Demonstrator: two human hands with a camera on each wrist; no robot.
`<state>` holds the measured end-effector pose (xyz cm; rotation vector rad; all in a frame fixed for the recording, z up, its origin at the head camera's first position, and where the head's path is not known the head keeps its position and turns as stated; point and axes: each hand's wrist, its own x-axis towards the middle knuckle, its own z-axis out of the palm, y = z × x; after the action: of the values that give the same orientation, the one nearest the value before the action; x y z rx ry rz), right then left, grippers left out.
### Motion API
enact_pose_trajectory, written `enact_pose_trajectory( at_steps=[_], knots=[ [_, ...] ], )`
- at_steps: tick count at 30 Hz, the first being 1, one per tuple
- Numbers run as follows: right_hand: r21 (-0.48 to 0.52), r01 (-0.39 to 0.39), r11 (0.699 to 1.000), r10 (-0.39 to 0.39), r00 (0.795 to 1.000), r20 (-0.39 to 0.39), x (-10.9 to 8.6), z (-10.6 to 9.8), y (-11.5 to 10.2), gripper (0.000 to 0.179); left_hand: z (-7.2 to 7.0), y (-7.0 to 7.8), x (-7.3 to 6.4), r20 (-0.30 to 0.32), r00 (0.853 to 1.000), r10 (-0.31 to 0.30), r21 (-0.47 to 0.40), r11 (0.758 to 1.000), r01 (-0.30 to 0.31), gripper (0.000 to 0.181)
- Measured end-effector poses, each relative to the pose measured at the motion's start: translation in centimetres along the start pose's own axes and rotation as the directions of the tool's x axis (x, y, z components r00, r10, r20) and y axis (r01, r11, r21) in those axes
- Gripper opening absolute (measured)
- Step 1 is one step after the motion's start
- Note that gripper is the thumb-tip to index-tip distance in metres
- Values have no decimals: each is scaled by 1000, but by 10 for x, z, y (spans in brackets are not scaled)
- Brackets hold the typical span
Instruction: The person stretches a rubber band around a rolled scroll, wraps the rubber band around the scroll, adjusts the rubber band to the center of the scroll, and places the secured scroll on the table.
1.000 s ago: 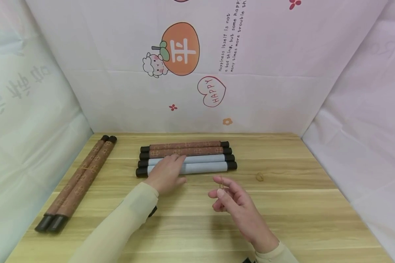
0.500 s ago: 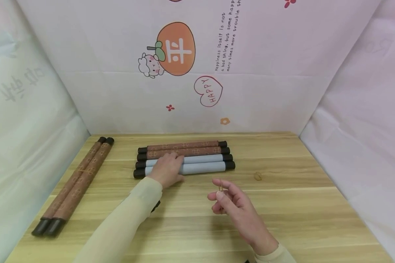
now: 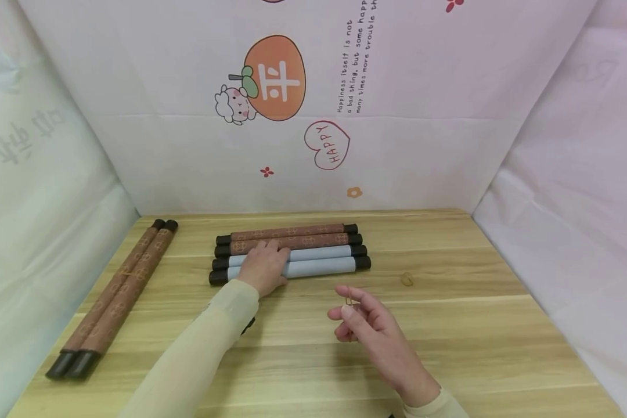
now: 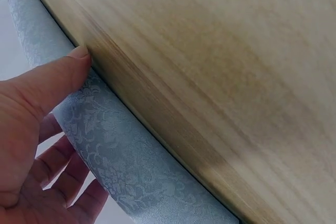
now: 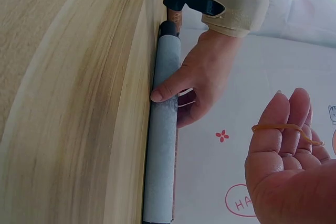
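Observation:
Two light blue scrolls [image 3: 319,267] with black end knobs lie side by side across the table. My left hand [image 3: 263,268] grips them at their left part. Its thumb [image 4: 63,80] presses the near side of the front scroll, the fingers reaching over the far side. Right behind, touching, lie two brown patterned scrolls [image 3: 319,239]. A thin yellowish rubber band [image 5: 281,127] is held by my right hand [image 3: 373,331], stretched across its digits. That hand hovers over the table, apart from the scrolls.
Another pair of brown scrolls [image 3: 117,296], bound by a rubber band, lies slanted at the table's left edge. A loose rubber band [image 3: 406,279] lies right of the middle scrolls. White printed cloth [image 3: 407,162] walls the table's back and sides.
The view has shifted slightly to the right. My left hand stays on the blue scrolls, its thumb drawn in closer to them. The right hand still holds the rubber band in nearly the same place.

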<state>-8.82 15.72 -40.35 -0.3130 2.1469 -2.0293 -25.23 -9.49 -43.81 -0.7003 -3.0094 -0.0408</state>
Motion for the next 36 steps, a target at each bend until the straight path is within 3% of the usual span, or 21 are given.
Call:
enact_pose_trajectory(
  at_steps=[11,21,30,36],
  knots=[
    [1,15,1000,-15,1000,2,1,2,1,40,-2,1,-4,9,1000,5,-10,1000,-5,61],
    [3,24,1000,-24,1000,-2,0,3,2,39,-3,-1,-8,115,993,0,-161,987,18,56],
    [4,9,1000,-9,1000,4,-1,3,2,40,-3,0,-6,143,988,56,-113,993,-40,54],
    [16,-1,1000,1,1000,12,-2,4,2,39,3,1,-1,185,983,13,-108,994,7,89]
  ],
)
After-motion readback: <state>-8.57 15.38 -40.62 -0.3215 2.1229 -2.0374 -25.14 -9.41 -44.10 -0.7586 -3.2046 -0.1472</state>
